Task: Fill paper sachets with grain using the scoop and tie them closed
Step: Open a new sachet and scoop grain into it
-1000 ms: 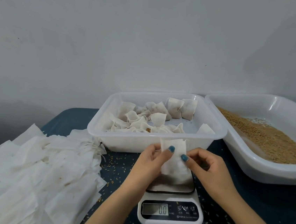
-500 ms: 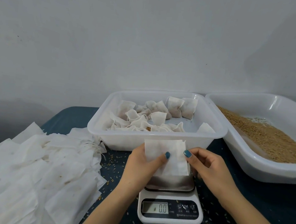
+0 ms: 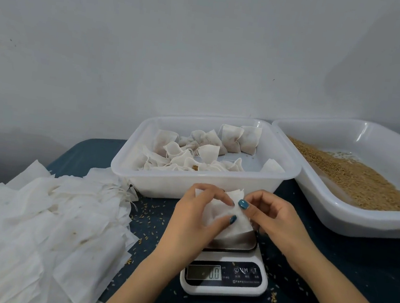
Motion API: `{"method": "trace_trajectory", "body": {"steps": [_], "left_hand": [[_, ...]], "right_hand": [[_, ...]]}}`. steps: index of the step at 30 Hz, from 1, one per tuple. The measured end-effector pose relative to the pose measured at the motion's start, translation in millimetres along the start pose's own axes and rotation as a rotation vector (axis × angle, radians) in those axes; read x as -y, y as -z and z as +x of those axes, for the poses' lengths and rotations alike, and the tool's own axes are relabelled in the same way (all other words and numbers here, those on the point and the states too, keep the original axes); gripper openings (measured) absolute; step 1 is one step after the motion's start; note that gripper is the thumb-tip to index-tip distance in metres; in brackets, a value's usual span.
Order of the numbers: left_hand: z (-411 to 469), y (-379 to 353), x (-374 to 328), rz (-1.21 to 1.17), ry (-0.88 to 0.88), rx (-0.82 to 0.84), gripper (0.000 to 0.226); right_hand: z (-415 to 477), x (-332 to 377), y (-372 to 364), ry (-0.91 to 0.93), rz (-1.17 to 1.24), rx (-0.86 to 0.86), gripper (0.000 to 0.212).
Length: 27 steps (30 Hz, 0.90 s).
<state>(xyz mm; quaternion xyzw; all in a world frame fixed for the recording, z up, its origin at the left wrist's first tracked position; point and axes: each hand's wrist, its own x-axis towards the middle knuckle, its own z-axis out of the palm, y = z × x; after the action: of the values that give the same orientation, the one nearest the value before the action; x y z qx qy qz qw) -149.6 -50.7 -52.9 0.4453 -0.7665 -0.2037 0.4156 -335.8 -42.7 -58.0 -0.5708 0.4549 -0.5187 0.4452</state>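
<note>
Makeshift packing table (image 3: 329, 276): scale (image 3: 224, 278), grain tub (image 3: 369, 222)

A crumpled white paper sachet (image 3: 222, 209) (empty) is held above the scale (image 3: 224, 276).

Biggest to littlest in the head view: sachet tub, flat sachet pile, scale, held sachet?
Pile of flat white paper sachets and white plastic tub of tied sachets: too alike, pile nearer.
Then white digital scale.
Smallest: held white sachet.

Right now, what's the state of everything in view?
sachet: untied, looks empty, pinched by left hand and right hand
scale: on, reads 0.0
middle tub: holds tied sachets
right tub: part-filled with grain
pile: flat empty sachets, lying at left
</note>
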Motion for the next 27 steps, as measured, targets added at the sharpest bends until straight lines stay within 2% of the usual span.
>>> {"method": "trace_trajectory", "body": {"steps": [5,10,15,27], "left_hand": [[1.6,1.9,1.2,-0.024,0.039,-0.030,0.022],[1.8,3.1,-2.6,-0.055,0.029,0.008,0.015],[0.3,1.5,-7.2,-0.091,-0.002,0.014,0.020],[-0.1,2.8,-2.8,-0.108,0.038,-0.020,0.011]], "right_hand": [[-1.6,3.6,-1.8,-0.017,0.003,0.042,0.022],[-1.6,4.2,-1.1,-0.019,0.022,0.028,0.018],[-2.5,5.2,-0.4,-0.007,0.032,0.088,0.006],[-1.8,5.8,0.4,-0.009,0.012,0.066,0.018]]}}
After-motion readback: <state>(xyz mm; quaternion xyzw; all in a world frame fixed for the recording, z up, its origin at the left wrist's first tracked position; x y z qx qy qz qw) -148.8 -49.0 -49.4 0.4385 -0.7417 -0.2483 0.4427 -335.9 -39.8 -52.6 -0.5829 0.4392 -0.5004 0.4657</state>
